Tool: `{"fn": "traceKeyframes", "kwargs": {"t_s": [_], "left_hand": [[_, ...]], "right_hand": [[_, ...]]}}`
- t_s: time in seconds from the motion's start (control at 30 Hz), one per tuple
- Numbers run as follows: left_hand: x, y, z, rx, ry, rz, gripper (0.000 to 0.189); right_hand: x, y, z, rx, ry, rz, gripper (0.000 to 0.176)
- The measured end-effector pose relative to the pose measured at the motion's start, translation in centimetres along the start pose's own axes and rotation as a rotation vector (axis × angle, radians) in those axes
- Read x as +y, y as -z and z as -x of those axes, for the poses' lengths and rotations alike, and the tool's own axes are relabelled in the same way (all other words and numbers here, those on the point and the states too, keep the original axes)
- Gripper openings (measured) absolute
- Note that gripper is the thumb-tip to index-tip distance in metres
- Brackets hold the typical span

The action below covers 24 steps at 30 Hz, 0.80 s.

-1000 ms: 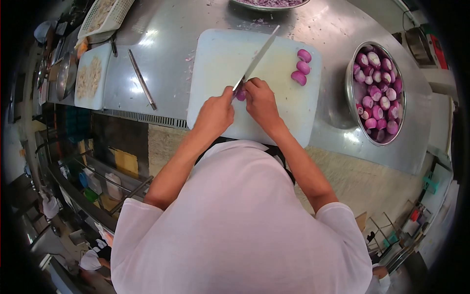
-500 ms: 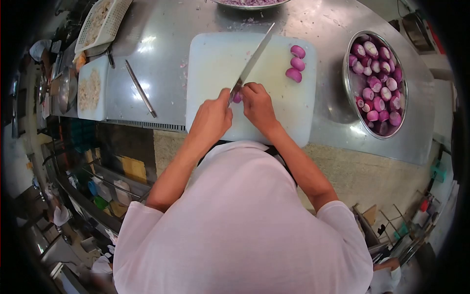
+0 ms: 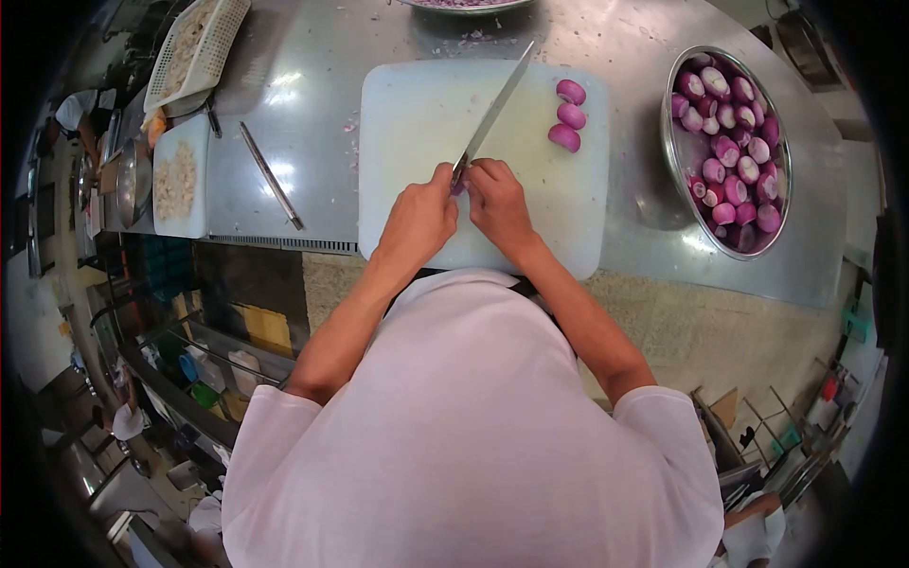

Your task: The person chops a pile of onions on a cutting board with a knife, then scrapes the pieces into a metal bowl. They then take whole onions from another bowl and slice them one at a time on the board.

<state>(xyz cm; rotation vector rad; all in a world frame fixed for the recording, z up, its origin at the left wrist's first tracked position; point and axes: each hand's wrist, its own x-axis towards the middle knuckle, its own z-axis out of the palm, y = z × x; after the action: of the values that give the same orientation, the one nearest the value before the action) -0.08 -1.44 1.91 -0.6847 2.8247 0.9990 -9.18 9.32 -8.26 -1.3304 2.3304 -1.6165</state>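
Observation:
My left hand (image 3: 419, 216) is closed around the handle end of a long knife (image 3: 499, 102), whose blade slants up and right over the white cutting board (image 3: 407, 104). Close beside it, the bent fingers of my right hand (image 3: 497, 201) press on a purple onion (image 3: 458, 187) at the knife's near end. Most of that onion is hidden by fingers and blade. Three peeled purple onions, the middle one (image 3: 571, 115) among them, lie in a column at the board's right side.
Right of the board stands a metal bowl (image 3: 670, 156) of purple onions. At left lie a metal rod (image 3: 270, 176), a small board with pale pieces (image 3: 198, 180) and a white basket (image 3: 225, 47). A tray of chopped onion (image 3: 464, 6) sits at the top. Another person (image 3: 80, 112) is far left.
The view has shifted slightly. My left hand and the knife have turned a little, and the blade now stands closer against the fingers of my right hand. Both hands keep their hold.

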Motion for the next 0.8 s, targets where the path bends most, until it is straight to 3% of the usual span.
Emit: {"fn": "traceKeyframes", "kwargs": {"t_s": [0.07, 0.27, 0.33, 0.47, 0.53, 0.57, 0.63, 0.67, 0.7, 0.8], "left_hand": [[0.6, 0.9, 0.6, -0.057, 0.04, -0.029, 0.034], [-1.2, -2.3, -0.6, 0.101, -0.105, 0.019, 0.033], [-0.1, 0.2, -1.0, -0.026, -0.026, 0.053, 0.034], [-0.2, 2.9, 0.7, 0.112, -0.054, 0.06, 0.035], [-0.8, 3.7, 0.6, 0.111, 0.185, 0.053, 0.036], [-1.4, 3.7, 0.5, 0.103, 0.171, 0.059, 0.036], [-3.4, 2.7, 0.2, 0.071, 0.29, 0.118, 0.036], [-4.3, 2.2, 0.0, 0.051, 0.348, 0.152, 0.036], [-4.9, 1.7, 0.3, 0.053, 0.273, 0.141, 0.036], [-5.8, 0.7, 1.0, 0.088, 0.284, 0.106, 0.037]], "right_hand": [[0.1, -0.2, -0.1, -0.002, 0.002, 0.0, 0.018], [0.3, 0.1, 0.6, 0.028, 0.007, -0.002, 0.018], [0.5, 0.1, 0.4, 0.013, -0.013, -0.014, 0.015], [-0.9, -0.2, -0.3, 0.065, -0.09, 0.039, 0.011], [-3.0, -0.5, -1.4, -0.05, -0.125, 0.121, 0.013], [-3.2, -0.9, -1.3, -0.042, -0.131, 0.135, 0.013], [-2.7, -1.1, -0.9, -0.231, -0.132, 0.146, 0.018], [-2.0, -0.4, -0.7, -0.224, -0.139, 0.17, 0.018], [-1.1, 0.7, -0.4, -0.167, -0.141, 0.215, 0.021], [2.1, 5.5, -0.2, -0.047, -0.141, 0.375, 0.025]]}}
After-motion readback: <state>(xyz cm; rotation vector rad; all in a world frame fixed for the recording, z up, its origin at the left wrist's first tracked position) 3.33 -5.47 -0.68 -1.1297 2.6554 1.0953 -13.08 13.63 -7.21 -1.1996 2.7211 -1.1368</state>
